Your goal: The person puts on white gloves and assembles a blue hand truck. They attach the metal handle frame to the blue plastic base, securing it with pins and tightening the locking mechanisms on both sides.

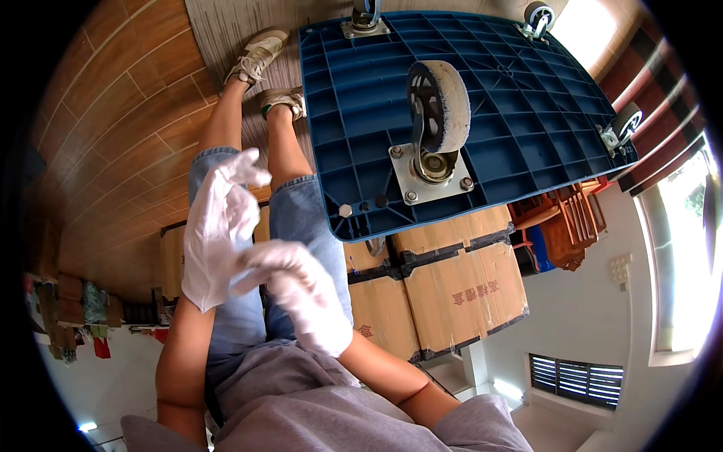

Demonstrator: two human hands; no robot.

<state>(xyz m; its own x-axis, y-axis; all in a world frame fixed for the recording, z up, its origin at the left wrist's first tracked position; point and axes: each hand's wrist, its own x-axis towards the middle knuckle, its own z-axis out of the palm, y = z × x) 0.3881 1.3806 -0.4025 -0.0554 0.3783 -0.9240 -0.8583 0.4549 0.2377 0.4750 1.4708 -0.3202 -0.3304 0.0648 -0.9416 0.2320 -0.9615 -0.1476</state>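
White cloth gloves cover both my hands, held in front of my lap and slightly blurred. My left hand (224, 215) points away from me, with some fingers stretched out and others bent, holding nothing. My right hand (297, 290) reaches across with bent fingers, its fingertips at the wrist part of the left glove (202, 275), seemingly pinching it. To the right of my hands, the blue platform cart (520, 124) has its ribbed underside toward me. A large caster (440, 113) on a metal plate stands out from its near corner.
Taped cardboard cartons (467, 297) are stacked beyond the cart's lower edge. Other casters (538, 19) sit at the cart's far corners. Orange-brown chairs (565, 226) stand at the right, near a bright window (681, 241). Brown floor tiles (128, 90) stretch along the left.
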